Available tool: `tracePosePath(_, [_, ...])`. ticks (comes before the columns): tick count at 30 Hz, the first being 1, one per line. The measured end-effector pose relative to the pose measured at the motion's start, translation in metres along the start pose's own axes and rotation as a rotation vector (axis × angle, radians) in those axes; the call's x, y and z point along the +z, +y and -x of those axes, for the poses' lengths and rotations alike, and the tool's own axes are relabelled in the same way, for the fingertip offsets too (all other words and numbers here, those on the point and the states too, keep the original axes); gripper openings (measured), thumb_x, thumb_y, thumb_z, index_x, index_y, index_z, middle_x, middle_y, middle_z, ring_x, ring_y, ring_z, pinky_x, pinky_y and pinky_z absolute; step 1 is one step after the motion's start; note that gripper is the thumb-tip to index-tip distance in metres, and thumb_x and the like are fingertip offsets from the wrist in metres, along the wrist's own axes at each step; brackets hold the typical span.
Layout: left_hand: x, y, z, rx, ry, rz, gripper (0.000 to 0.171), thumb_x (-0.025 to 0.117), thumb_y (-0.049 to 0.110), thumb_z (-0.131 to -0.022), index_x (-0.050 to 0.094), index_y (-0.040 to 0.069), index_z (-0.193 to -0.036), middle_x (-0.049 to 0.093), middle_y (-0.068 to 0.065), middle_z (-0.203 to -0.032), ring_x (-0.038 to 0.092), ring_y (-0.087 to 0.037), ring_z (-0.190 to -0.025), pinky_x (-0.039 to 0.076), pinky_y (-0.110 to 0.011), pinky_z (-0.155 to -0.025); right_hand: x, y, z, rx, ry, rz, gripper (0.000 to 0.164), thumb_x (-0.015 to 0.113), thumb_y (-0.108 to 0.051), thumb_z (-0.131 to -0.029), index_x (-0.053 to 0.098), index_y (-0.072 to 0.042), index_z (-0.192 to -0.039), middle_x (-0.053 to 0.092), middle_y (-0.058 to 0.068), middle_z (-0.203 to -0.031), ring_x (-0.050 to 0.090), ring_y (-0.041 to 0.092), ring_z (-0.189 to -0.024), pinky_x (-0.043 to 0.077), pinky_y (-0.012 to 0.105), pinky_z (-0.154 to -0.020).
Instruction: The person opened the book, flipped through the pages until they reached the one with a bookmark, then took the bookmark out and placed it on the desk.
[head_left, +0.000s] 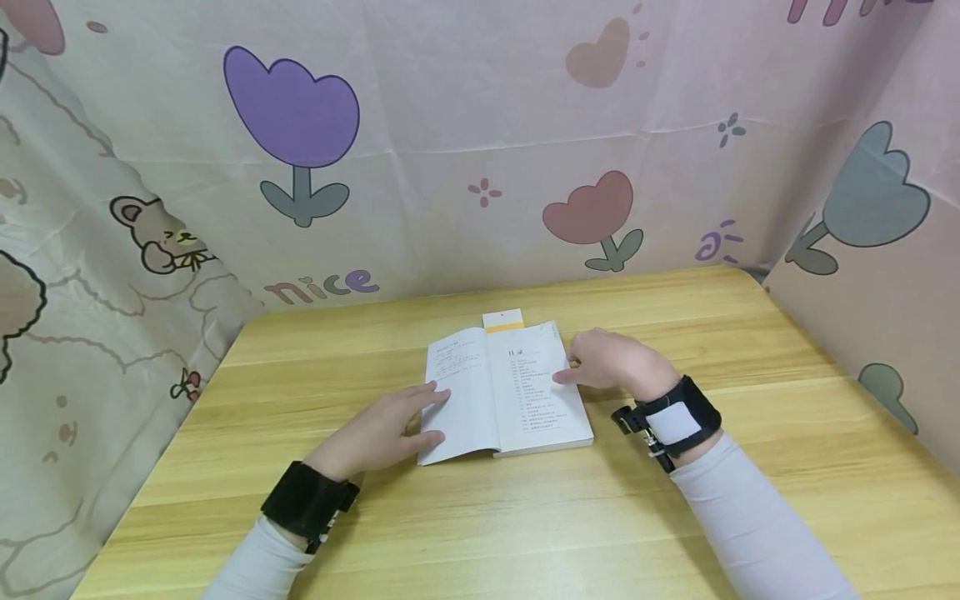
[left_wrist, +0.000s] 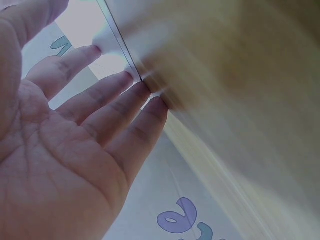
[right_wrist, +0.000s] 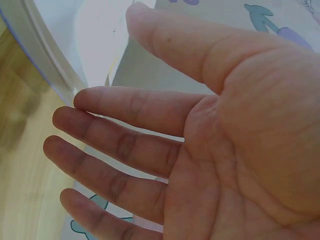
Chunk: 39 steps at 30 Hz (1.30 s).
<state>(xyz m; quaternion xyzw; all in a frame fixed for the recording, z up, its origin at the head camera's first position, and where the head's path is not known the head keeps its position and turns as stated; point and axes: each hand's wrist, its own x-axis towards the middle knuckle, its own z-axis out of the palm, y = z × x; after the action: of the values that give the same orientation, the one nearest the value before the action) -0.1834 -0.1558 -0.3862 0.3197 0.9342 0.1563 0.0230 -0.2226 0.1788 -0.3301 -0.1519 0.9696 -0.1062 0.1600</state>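
An open book [head_left: 532, 392] lies on the table, its left page [head_left: 459, 417] mostly blank below a short printed block and its right page filled with a printed list. My left hand [head_left: 382, 429] rests on the left page's outer edge, fingers spread and nearly straight. In the left wrist view, the fingertips of the left hand [left_wrist: 75, 130] meet the page's edge. At the right edge of the book, the thumb of my right hand [head_left: 618, 362] touches the page. The right wrist view shows the right hand's fingers [right_wrist: 130, 142] extended beside the book's side.
A white piece with an orange band [head_left: 502, 319] shows just beyond the book's top edge. The wooden table [head_left: 360, 525] spreads around the book. A patterned cloth [head_left: 450, 100] hangs behind the table and along both sides.
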Motion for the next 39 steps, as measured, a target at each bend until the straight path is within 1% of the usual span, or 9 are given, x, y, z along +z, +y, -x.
tracePosePath(4, [0.000,0.000,0.000,-0.002,-0.003,-0.001,0.062,0.066,0.040,-0.090,0.050,0.013,-0.143,0.043,-0.015,-0.145,0.040,-0.027,-0.131,0.035,-0.044,-0.104,-0.003,-0.001,0.001,-0.007,0.006,0.016,0.031,0.064,-0.041,-0.090,0.067,-0.011,-0.083,0.035,-0.002,-0.061,0.034,0.011,-0.051,0.028,0.024,-0.048])
tracePosePath(7, [0.000,0.001,0.000,0.000,-0.005,0.003,0.062,0.066,0.039,-0.090,0.050,0.012,-0.143,0.043,-0.015,-0.144,0.040,-0.028,-0.131,0.035,-0.045,-0.104,-0.005,-0.001,0.001,-0.015,0.013,0.009,0.029,0.065,-0.041,-0.090,0.069,-0.012,-0.089,0.044,-0.001,-0.065,0.040,0.012,-0.055,0.032,0.026,-0.050])
tracePosePath(11, [0.000,0.001,0.000,0.001,-0.005,0.003,0.062,0.066,0.039,-0.090,0.049,0.011,-0.143,0.043,-0.015,-0.144,0.039,-0.029,-0.131,0.035,-0.045,-0.104,-0.007,0.000,0.002,-0.043,0.045,0.015,0.030,0.065,-0.039,-0.090,0.073,-0.012,-0.099,0.060,0.000,-0.082,0.051,0.015,-0.068,0.042,0.029,-0.059])
tracePosePath(13, [0.000,0.001,0.000,0.000,-0.006,0.002,0.062,0.066,0.039,-0.090,0.049,0.012,-0.143,0.043,-0.015,-0.144,0.039,-0.028,-0.131,0.034,-0.045,-0.104,-0.008,0.001,0.003,-0.060,0.059,0.010,0.030,0.065,-0.038,-0.090,0.073,-0.011,-0.102,0.062,0.000,-0.086,0.052,0.016,-0.071,0.044,0.031,-0.062])
tracePosePath(21, [0.000,0.000,0.000,-0.004,-0.004,-0.001,0.062,0.066,0.039,-0.090,0.050,0.013,-0.143,0.043,-0.014,-0.145,0.040,-0.027,-0.131,0.035,-0.044,-0.104,-0.010,0.004,0.001,-0.140,0.100,-0.033,0.020,0.064,-0.026,-0.093,0.075,-0.009,-0.094,0.057,-0.002,-0.071,0.047,0.012,-0.060,0.039,0.026,-0.054])
tracePosePath(26, [0.000,0.001,0.000,-0.007,-0.008,0.004,0.062,0.066,0.039,-0.090,0.049,0.014,-0.144,0.042,-0.014,-0.145,0.039,-0.027,-0.131,0.035,-0.044,-0.104,-0.010,0.006,0.000,-0.169,0.135,-0.044,0.014,0.062,-0.013,-0.092,0.075,-0.008,-0.095,0.059,0.000,-0.076,0.047,0.012,-0.060,0.039,0.026,-0.055])
tracePosePath(30, [0.000,0.001,0.000,-0.009,-0.014,0.007,0.062,0.066,0.039,-0.090,0.049,0.014,-0.144,0.042,-0.014,-0.146,0.039,-0.027,-0.132,0.034,-0.045,-0.104,-0.011,0.007,0.000,-0.191,0.158,-0.055,0.019,0.058,-0.003,-0.090,0.074,-0.006,-0.099,0.064,0.001,-0.088,0.051,0.014,-0.068,0.044,0.027,-0.061])
tracePosePath(33, [-0.001,0.001,0.000,-0.014,-0.019,0.007,0.062,0.066,0.040,-0.090,0.049,0.014,-0.144,0.041,-0.013,-0.146,0.038,-0.027,-0.132,0.034,-0.044,-0.104,-0.012,0.007,0.001,-0.201,0.168,-0.053,0.019,0.059,-0.001,-0.089,0.074,-0.006,-0.099,0.066,0.001,-0.093,0.055,0.015,-0.075,0.047,0.029,-0.066])
tracePosePath(39, [0.000,0.001,0.000,-0.015,-0.018,0.002,0.062,0.066,0.041,-0.090,0.049,0.015,-0.144,0.041,-0.013,-0.146,0.038,-0.026,-0.132,0.034,-0.043,-0.105,-0.013,0.007,0.000,-0.224,0.186,-0.059,0.018,0.060,0.003,-0.086,0.072,-0.006,-0.096,0.066,0.005,-0.090,0.054,0.016,-0.075,0.045,0.028,-0.064])
